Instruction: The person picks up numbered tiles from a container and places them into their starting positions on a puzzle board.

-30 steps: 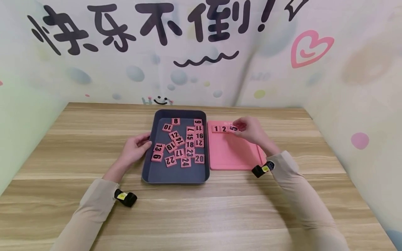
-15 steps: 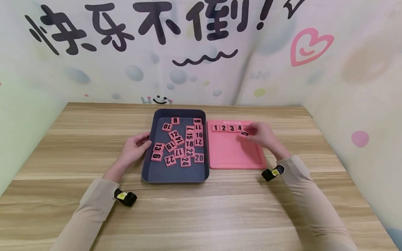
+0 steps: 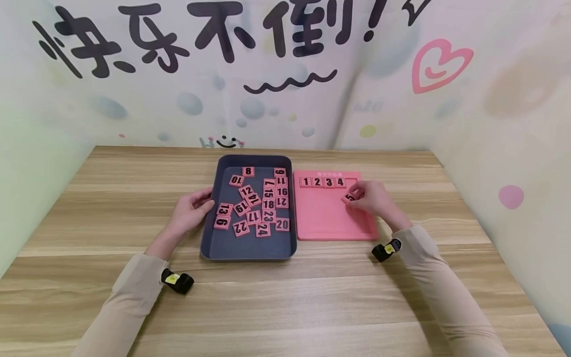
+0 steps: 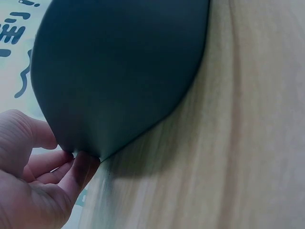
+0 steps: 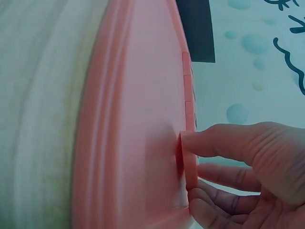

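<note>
On the wooden table, the left hand grips the dark tray, where tiles 6 to 24 remain unplaced. The right hand pinches tile 5, askew, over the pink board; beyond, tiles 1 to 4 sit in order.

The head view is bright, the wrist views softer, bluish.

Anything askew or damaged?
The pink square tile marked 5, pinched in the right hand, is turned out of line with the straight row of pink square tiles 1 to 4 on the flat pink board. Loose pink tiles in the dark grey rectangular tray lie jumbled. No damage visible.
</note>
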Demonstrator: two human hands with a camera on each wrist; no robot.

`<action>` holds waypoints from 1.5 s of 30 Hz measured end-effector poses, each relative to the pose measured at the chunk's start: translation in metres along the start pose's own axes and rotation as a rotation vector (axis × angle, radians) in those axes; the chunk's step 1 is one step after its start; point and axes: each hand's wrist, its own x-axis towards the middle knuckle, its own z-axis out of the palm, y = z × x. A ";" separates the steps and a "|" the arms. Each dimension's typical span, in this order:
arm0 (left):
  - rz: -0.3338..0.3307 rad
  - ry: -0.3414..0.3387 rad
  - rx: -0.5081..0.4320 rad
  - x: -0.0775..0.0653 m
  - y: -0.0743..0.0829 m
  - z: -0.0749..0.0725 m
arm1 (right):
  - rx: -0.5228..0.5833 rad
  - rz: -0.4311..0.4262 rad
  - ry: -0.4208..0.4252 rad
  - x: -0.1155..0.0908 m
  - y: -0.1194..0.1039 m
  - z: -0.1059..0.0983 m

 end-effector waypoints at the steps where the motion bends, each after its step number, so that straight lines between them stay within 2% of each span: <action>1: 0.001 0.001 0.003 0.000 0.000 0.000 | -0.007 -0.002 -0.004 0.000 0.000 0.000; 19: -0.031 -0.014 0.007 -0.002 0.005 -0.001 | -0.109 0.011 -0.006 0.002 0.000 0.000; 27: -0.034 -0.014 0.015 -0.003 0.005 -0.001 | -0.148 -0.081 -0.028 0.004 0.005 -0.005; 31: -0.039 -0.014 0.008 -0.002 0.005 -0.001 | -0.176 -0.099 -0.023 0.006 0.003 -0.007; 36: -0.053 -0.013 0.013 -0.001 0.004 0.000 | -0.194 -0.081 -0.015 0.009 0.002 -0.011; 45: -0.052 -0.015 0.024 -0.003 0.006 -0.001 | -0.162 -0.064 0.025 0.018 0.007 -0.012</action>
